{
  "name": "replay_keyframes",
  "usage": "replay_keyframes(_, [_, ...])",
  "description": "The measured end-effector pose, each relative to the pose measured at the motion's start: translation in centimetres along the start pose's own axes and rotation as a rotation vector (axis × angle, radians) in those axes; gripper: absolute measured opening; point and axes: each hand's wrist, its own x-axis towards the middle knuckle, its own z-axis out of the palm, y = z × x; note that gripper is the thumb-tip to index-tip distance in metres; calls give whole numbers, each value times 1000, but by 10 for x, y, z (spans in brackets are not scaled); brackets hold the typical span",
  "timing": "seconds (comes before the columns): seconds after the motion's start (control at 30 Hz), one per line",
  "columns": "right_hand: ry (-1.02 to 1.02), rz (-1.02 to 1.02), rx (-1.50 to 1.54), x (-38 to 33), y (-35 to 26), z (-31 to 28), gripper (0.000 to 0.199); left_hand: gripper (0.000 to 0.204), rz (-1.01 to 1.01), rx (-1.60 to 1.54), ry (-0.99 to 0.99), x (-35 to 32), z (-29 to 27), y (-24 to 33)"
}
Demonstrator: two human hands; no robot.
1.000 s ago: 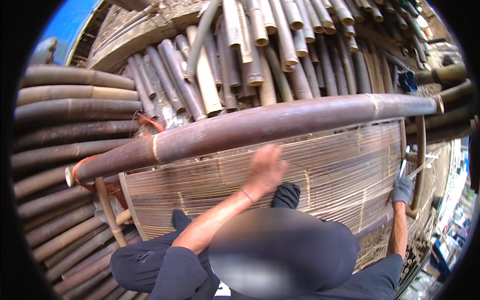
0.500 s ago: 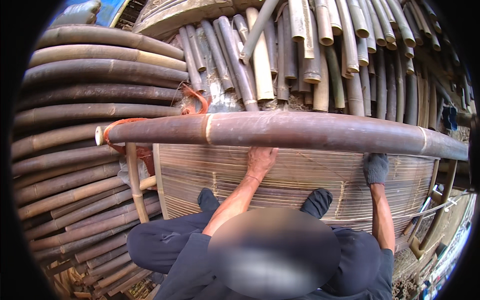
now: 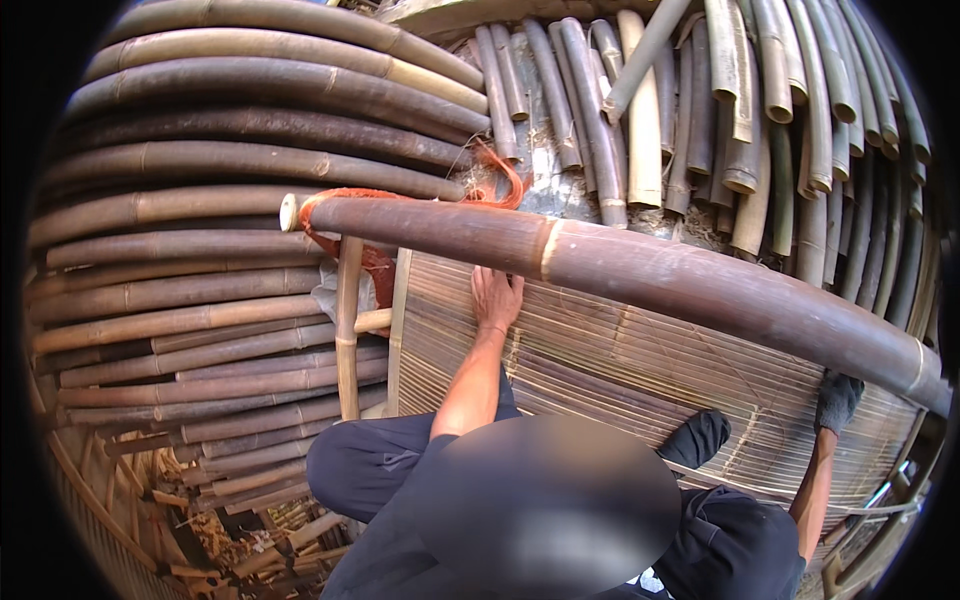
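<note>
My bare left hand lies palm down on a platform of narrow bamboo slats, its fingers stretched out. Their tips reach the lower edge of a thick brown bamboo pole that crosses above the slats. My right hand, in a dark grey glove, is at the right part of the platform, close under the same pole. The pole hides most of its fingers, so whether it grips anything does not show. Orange-red cord wraps the pole's left end.
Long bamboo poles are stacked along the left. Shorter cut bamboo lengths lie at the far side. An upright bamboo post stands by the platform's left edge. My dark-socked foot rests on the slats.
The view has swung left. My left hand has slid leftward over the slats, past the pole's pale joint ring. The gloved right hand stays near the pole's right part.
</note>
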Motion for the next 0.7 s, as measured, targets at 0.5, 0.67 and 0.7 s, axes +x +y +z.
replay_keyframes(0.5, [15, 71, 200, 8, 8, 8, 25, 33, 114, -4, -124, 11, 20, -43])
replay_keyframes(0.67, [21, 134, 201, 4, 8, -5, 31, 36, -153, -59, -288, 21, -12, 29])
replay_keyframes(0.7, [-14, 126, 163, 11, -3, -10, 30, 36, 62, 9, 67, 3, -2, 27])
